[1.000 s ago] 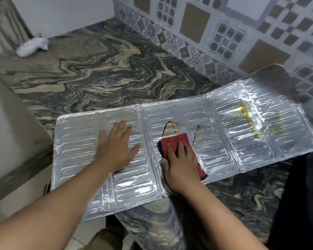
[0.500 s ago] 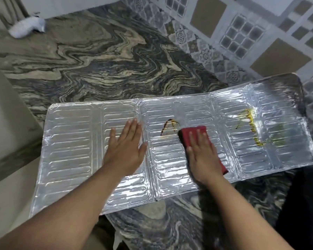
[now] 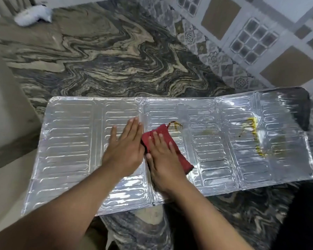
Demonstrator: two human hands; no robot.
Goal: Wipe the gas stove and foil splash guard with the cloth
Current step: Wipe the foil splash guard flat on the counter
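Foil guard [image 3: 215, 159] lies flat and unfolded on the marbled worktop [image 3: 107, 65], stretched along its near edge, with its left end hanging out past the worktop's left edge and part of its near edge overhanging too. Its ribbed panels shine under the light. My left hand [image 3: 124, 152] is spread flat, palm down, on the panel left of the middle fold, fingers together and pointing away from me, holding nothing. My right hand [image 3: 163, 159] lies flat just beside it, the two almost touching, and presses the red cloth [image 3: 163, 132] down onto the middle panel. The cloth is folded into a pad; its far end sticks out beyond my fingertips and its right side shows past my little finger, angled toward the near right. Just beyond the cloth's far corner sits a brown smear [image 3: 174, 124], touching or nearly touching it. Farther right, on the panel near the guard's right end, a yellow streak [image 3: 254, 130] runs from far to near, with fainter greenish marks around it. The guard's far right corner curls up, dark in shadow, close to the tiled wall [image 3: 260, 42]. At the worktop's far left corner lies a white crumpled thing [image 3: 33, 15], too blurred for me to tell what it is.
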